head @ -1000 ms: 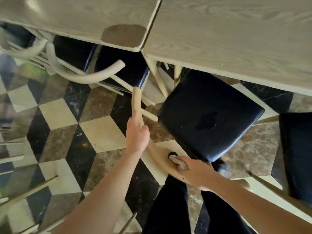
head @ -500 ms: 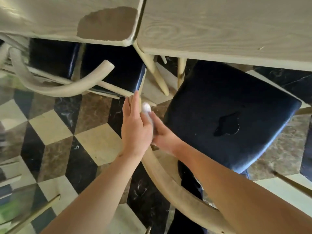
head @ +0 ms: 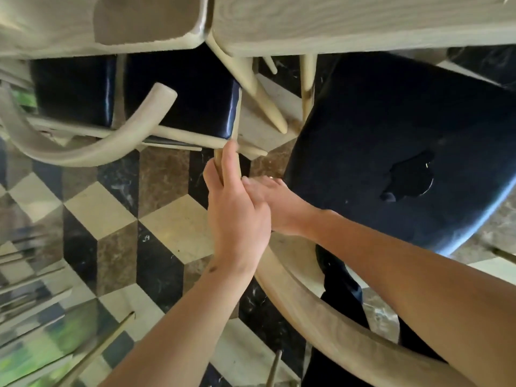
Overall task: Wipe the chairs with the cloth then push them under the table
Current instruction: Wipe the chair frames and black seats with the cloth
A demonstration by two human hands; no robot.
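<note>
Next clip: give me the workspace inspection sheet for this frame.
Surface: pale wooden tabletops, two edges meeting, nothing seen on them.
Job's things: black-cushioned chair with curved pale wooden backrest, partly under the table; cloth not visible.
Clutter: nothing seen.
Hands: left hand grips the backrest end; right hand sits beside it, fingers hidden.
Cables: nothing seen.
Surroundings: checkered marble floor; a similar black-seated chair tucked under the table.

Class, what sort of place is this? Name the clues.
Probably a restaurant or café dining room: two tables pushed together, several matching chairs with dark padded seats, and a checkered marble floor.
</note>
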